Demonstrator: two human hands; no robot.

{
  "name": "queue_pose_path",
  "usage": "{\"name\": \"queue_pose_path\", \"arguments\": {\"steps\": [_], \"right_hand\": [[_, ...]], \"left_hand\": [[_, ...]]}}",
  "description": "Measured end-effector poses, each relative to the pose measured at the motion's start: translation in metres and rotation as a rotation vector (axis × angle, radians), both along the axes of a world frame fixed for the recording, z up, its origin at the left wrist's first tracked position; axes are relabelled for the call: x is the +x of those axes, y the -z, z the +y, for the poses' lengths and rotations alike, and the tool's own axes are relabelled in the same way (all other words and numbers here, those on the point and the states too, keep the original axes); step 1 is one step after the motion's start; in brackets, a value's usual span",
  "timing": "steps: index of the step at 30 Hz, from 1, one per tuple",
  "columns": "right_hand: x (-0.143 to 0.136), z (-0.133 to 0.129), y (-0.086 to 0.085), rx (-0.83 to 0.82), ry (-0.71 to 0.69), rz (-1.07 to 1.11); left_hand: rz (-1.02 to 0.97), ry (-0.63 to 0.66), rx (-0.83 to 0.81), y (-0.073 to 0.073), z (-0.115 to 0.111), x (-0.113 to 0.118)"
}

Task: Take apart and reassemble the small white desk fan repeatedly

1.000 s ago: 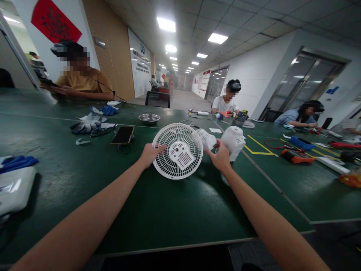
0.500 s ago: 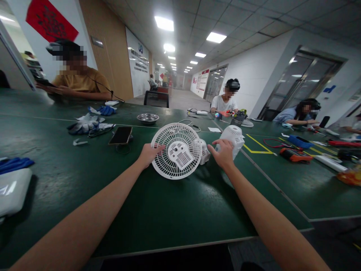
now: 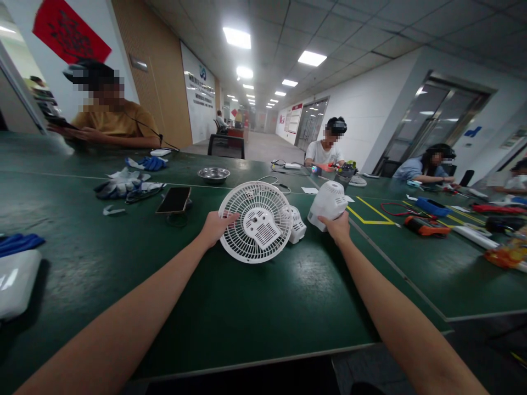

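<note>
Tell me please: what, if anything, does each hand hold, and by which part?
The left hand holds the white fan grille by its left rim; the right hand grips the white plastic housing at its lower end.

The dark green worktop is crossed by pale seams and marked with yellow tape toward 3 o'clock. Around its middle lie a steel bowl at 11 o'clock, grey work gloves and a propped smartphone at 10, a rounded white case at 9 and a black-and-orange multimeter at 3.
</note>
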State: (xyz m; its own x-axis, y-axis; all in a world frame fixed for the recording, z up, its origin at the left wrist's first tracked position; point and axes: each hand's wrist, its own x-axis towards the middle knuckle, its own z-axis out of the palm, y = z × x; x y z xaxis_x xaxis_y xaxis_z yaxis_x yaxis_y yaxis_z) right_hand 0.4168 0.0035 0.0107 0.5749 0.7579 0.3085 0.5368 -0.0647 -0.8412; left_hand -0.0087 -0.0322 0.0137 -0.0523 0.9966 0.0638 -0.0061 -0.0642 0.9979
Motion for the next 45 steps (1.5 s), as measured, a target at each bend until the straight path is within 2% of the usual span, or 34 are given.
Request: {"name": "queue_pose_path", "arguments": {"steps": [7,17,25,27,30,32,34,37,40,43,45], "right_hand": [[0.009,0.001,0.002,0.122,0.115,-0.079],[0.021,0.003,0.003,0.069,0.112,-0.166],[0.013,-0.002,-0.002,0.007,0.114,-0.103],[0.006,-0.007,-0.008,0.063,0.163,-0.148],[-0.009,-0.016,-0.023,0.321,0.223,-0.355],[-0.022,-0.023,-0.031,0.487,0.149,-0.470],[-0.038,-0.029,-0.034,0.540,-0.032,-0.508],[-0.067,-0.036,-0.027,0.410,-0.372,-0.519],[-0.089,-0.039,-0.014,0.252,-0.589,-0.561],[-0.097,-0.038,-0.004,0.170,-0.682,-0.569],[-0.094,-0.035,-0.001,0.161,-0.657,-0.556]], "left_hand": [[0.001,-0.054,0.028,0.005,0.006,0.002],[-0.002,-0.023,0.021,-0.002,-0.002,0.002],[0.017,-0.022,-0.012,-0.004,-0.003,0.002],[0.018,-0.011,-0.014,-0.003,-0.002,0.001],[0.003,0.001,0.001,-0.002,-0.002,0.001],[0.002,-0.009,0.028,-0.002,-0.002,0.001],[0.008,-0.018,0.041,-0.002,-0.002,0.001],[0.008,-0.009,0.026,0.000,-0.001,0.001],[-0.007,0.014,0.012,0.001,0.000,0.000],[-0.021,0.019,0.006,-0.001,-0.001,0.000],[-0.026,0.007,0.003,-0.003,-0.002,0.002]]}}
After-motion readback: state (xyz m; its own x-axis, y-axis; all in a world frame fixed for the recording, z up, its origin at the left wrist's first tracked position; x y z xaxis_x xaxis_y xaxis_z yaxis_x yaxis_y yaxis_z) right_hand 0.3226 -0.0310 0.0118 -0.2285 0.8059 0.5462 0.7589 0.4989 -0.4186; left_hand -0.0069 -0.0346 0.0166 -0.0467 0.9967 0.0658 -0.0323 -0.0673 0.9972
